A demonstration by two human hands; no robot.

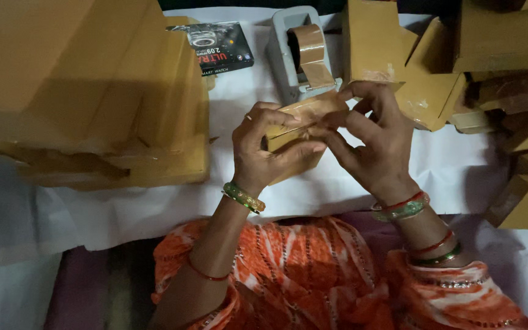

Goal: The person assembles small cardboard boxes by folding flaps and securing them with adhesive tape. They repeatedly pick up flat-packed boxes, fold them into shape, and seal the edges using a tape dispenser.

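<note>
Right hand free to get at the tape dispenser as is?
Probably not at once: the right hand is pressing tape on the small cardboard box with the left hand. The path to the tape dispenser looks unobstructed.

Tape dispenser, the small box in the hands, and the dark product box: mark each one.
tape dispenser [288,58]: head view, on its grey body left of the roll.
small box [288,137]: head view, cardboard face between the hands.
dark product box [224,49]: head view, middle of its printed top.

Orange and white patterned top with little sparkly dots and beaded sleeve trim. Left hand [264,150] has a green-gold bangle, a ring and a thin red arm thread. Right hand [377,143] wears red and green bangles.
</note>
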